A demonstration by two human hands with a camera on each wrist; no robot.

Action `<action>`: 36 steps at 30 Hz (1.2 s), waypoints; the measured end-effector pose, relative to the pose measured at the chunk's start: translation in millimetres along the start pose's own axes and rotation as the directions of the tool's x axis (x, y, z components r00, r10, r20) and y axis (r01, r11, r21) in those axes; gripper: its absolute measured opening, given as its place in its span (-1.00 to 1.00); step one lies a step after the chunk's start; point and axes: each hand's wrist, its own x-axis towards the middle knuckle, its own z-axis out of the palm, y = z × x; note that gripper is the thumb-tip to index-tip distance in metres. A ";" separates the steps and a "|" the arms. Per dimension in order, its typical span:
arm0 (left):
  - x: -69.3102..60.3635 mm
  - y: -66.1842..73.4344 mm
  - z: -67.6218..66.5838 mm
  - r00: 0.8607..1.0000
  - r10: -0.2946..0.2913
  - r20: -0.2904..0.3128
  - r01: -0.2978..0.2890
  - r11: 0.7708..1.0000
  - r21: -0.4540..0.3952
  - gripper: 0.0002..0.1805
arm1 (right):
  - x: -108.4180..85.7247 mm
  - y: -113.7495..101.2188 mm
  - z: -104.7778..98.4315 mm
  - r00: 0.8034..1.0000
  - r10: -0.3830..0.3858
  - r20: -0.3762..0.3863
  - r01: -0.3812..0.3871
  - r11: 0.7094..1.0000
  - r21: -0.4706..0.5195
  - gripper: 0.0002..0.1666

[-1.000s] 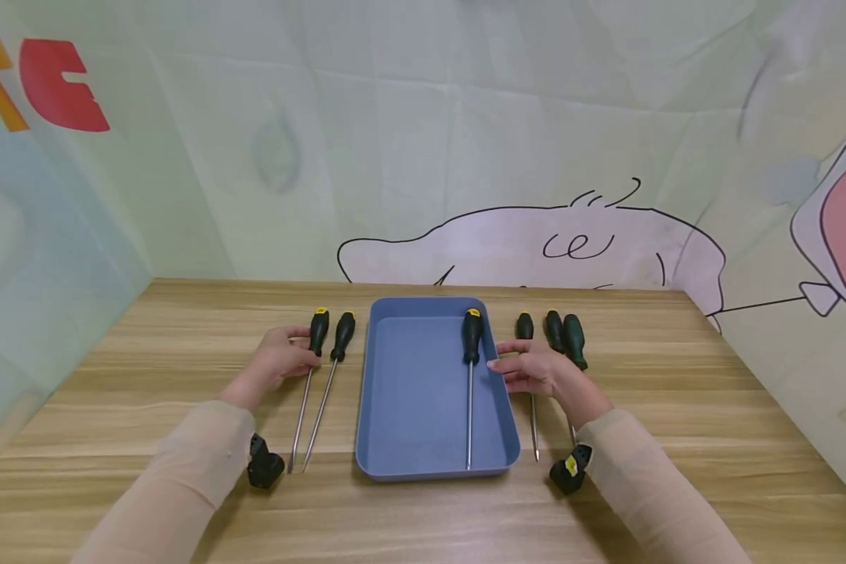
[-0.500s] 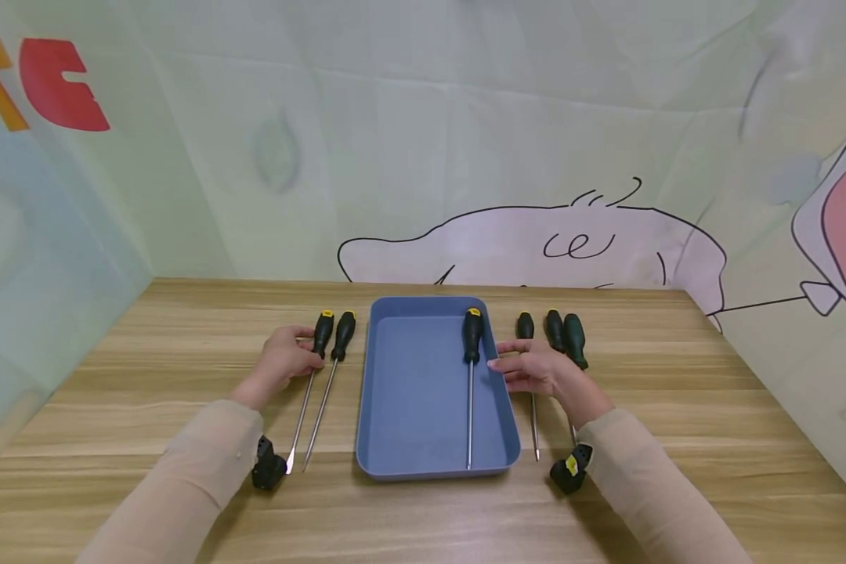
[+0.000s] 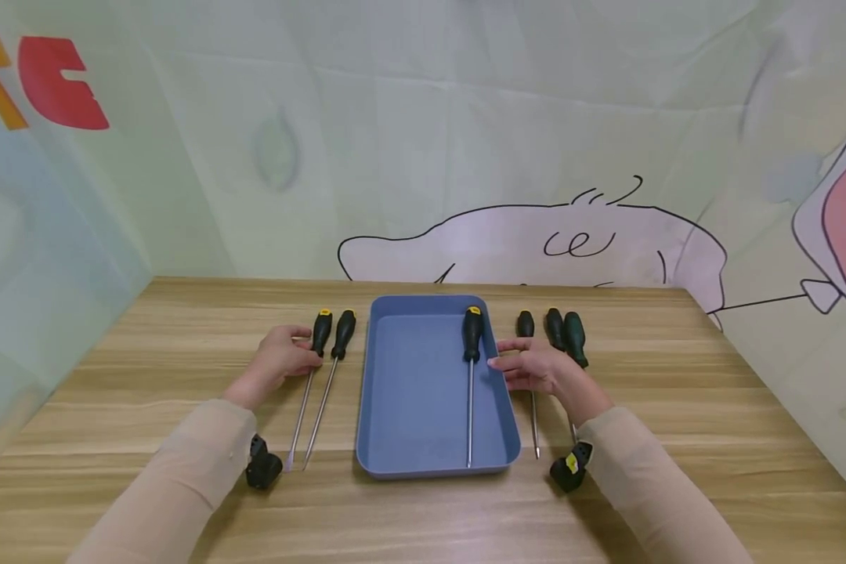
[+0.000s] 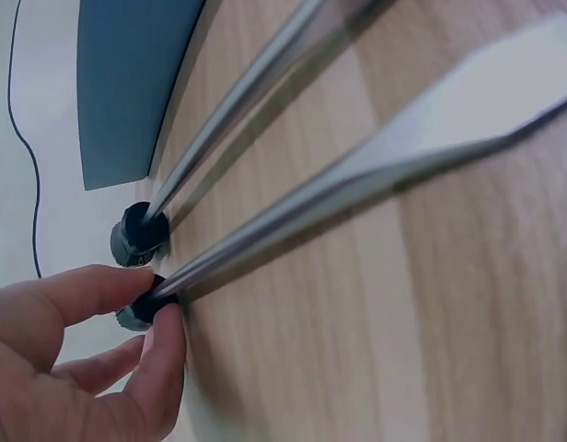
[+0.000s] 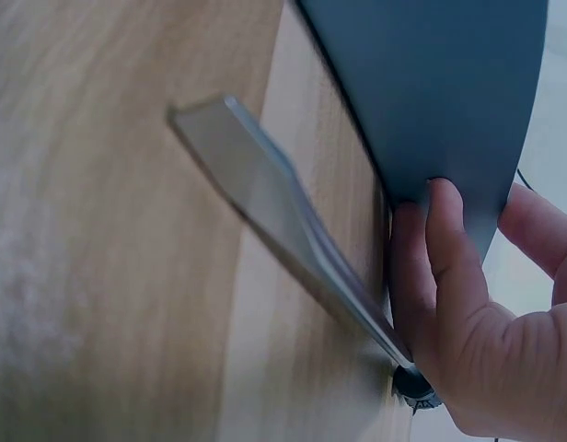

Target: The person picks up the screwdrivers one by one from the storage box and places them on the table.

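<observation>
My left hand (image 3: 282, 359) pinches a screwdriver (image 3: 321, 333) near the front of its black, yellow-capped handle. In the left wrist view, thumb and finger meet round the handle's end, and the flat blade (image 4: 486, 97) points toward the camera. Just right of it lies a second screwdriver (image 3: 344, 335). My right hand (image 3: 539, 368) rests its fingers against the right wall of a blue tray (image 3: 416, 392), with the thumb at the rim. Inside the tray, along its right side, lies one screwdriver (image 3: 471, 337). Another screwdriver (image 3: 525, 323) is partly hidden beneath the right hand.
Two more screwdrivers, one black-handled (image 3: 554, 327) and one dark green (image 3: 574, 338), lie right of the right hand, partly covered by that arm. Everything stands on a wooden table (image 3: 423, 525). A printed cloth (image 3: 395, 141) hangs behind it.
My left hand and its screwdriver shifted slightly right, then a little back; the blade has rolled, and its tip looks lighter and broader. The right hand and the tray look unmoved.
</observation>
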 end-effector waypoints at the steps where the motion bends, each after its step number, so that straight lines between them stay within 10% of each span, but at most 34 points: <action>1: 0.0 0.0 -0.7 1.000 0.003 0.003 -0.003 1.000 -0.003 -0.31 | -0.2 -0.3 -0.1 1.000 0.000 -0.003 0.000 1.000 0.001 -0.37; 36: -7.6 36.6 -7.5 0.996 0.046 0.080 -0.044 0.999 -0.022 -0.43 | 0.2 0.0 -1.3 1.000 -0.007 0.006 0.007 1.000 -0.001 -0.35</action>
